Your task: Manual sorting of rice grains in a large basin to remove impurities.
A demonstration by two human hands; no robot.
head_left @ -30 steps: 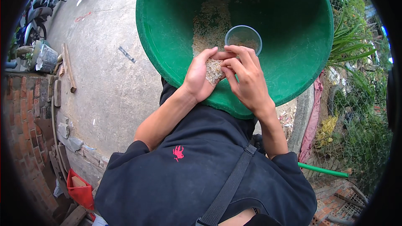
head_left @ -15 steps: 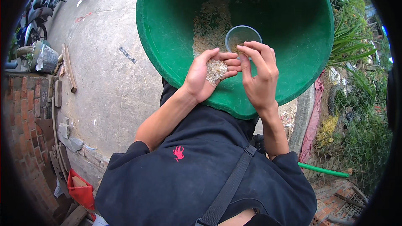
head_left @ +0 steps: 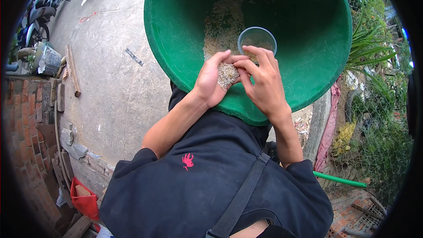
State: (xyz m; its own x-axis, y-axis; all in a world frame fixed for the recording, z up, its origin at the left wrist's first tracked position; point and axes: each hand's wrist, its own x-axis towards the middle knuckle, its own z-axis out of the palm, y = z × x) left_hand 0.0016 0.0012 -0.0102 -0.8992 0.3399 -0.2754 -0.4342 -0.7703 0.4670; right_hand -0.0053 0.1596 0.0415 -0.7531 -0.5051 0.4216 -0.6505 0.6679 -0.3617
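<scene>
My left hand (head_left: 206,83) lies palm up and cupped over the near rim of a large green tub (head_left: 308,70). In its palm rests a small heap of pale grains (head_left: 227,76), which look like rice mixed with husks. Bent over the heap, my right hand (head_left: 269,86) has its thumb and index finger brought together at the edge of the grain, by the left fingers. Whatever is between those fingertips is too small to make out. Just beyond the right hand stands a clear round plastic cup (head_left: 257,28) with some grain inside, partly hidden by the fingers.
More loose grain (head_left: 224,17) is spread across the tub's left inner side. Concrete ground (head_left: 119,92) lies to the left, with a motorbike (head_left: 42,15), a bucket (head_left: 46,61) and a wooden plank (head_left: 72,72). A wire fence (head_left: 379,128) and plants run along the right.
My right hand has moved left from beside the cup to the heap of grain in my left palm. The left hand stays in place. The cup has barely shifted.
</scene>
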